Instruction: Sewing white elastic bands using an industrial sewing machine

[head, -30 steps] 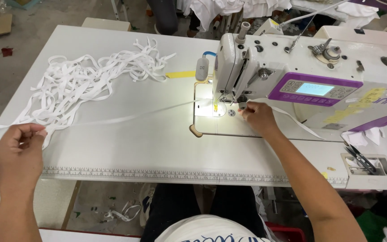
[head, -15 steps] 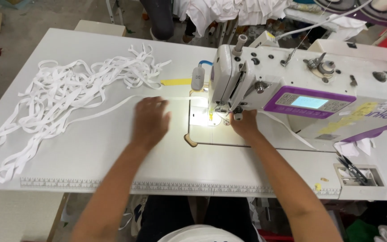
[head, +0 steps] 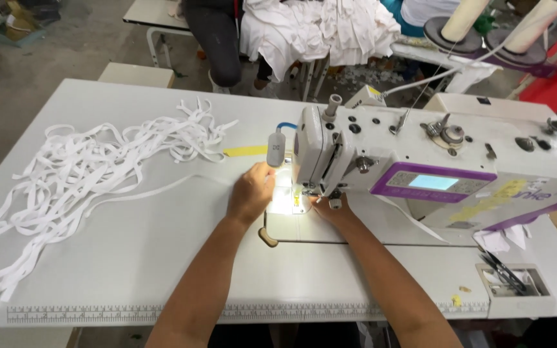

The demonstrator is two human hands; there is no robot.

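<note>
Your left hand [head: 250,192] has come in from mid-surface to the needle area, and it now sits just left of the lit plate; your right hand [head: 332,209] has barely shifted.

Near edge first: a printed ruler strip [head: 162,313] runs along the front of the white surface [head: 162,258], clear of your forearms, so it's there for measuring, not in use now.

Left hand: fingers curled down and close together at the white tape [head: 162,187]. Looks like a light pinch or press to keep it flat as it feeds, but I can't tell whether it's actually pinched. Right hand: fingertips narrow, tucked right at the presser foot [head: 335,201], apparently steering the tape end under the needle. The actual contact is hidden.

Tape's working run has its long axis roughly left-right, from the heap toward the foot, rising slightly to the right. Its leading end points at the needle. That line-up makes sense, as it gives a straight feed with no twist.

Further out: the loose tape heap [head: 78,174] lies well to the left, slack so it pays out freely. A yellow strip [head: 245,151] lies flat just behind your left hand. The sewing machine [head: 446,167] has its head over the plate and its lamp [head: 277,149] angled at the work. Small scissors sit in a tray [head: 513,283] at far right.
</note>
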